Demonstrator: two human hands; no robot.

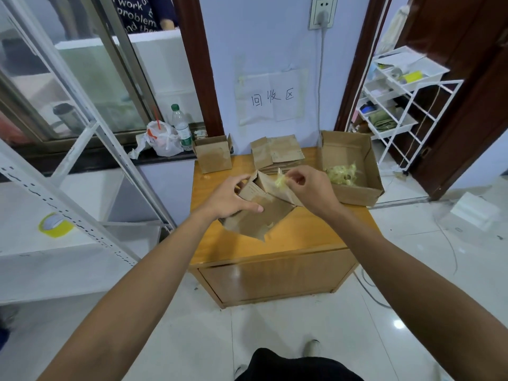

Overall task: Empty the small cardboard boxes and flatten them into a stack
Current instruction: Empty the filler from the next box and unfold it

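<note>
"Where's the box they're on now?"

"Middle of the wooden cabinet (299, 235), top flaps splayed. The left hand (229, 198) is wrapped around the near side of the small cardboard box (257, 213), fingers curled over its rim, thumb flat on the side panel. The right hand (310, 187) is pinched shut on a wisp of pale yellow filler (281, 182), just over the box's mouth."

"And where does that stuff go?"

"My guess — the big open carton (351, 171) at two o'clock from the hands. There's already a heap of the same crinkly yellow material in it."

"What could go wrong?"

"That filler looks light and stringy. A loose pinch and strands could drop on the cabinet top, or snag on a flap. And the box is tilted, held on one side only, so a hard tug might drag it toward the front edge."

"The cardboard?"

"Plain brown corrugated, matte, creased soft at the folds, with pale patches where tape seems to have been. It should fold down easily once empty, though I can't see whether anything's left inside."

"The stack?"

"At twelve o'clock, against the wall — flattened boxes (277, 154) lying a bit askew. One more unflattened box (213, 156) stands at eleven o'clock, on the cabinet's far left corner. The cabinet top's glossy, so flat pieces could slide."
</note>
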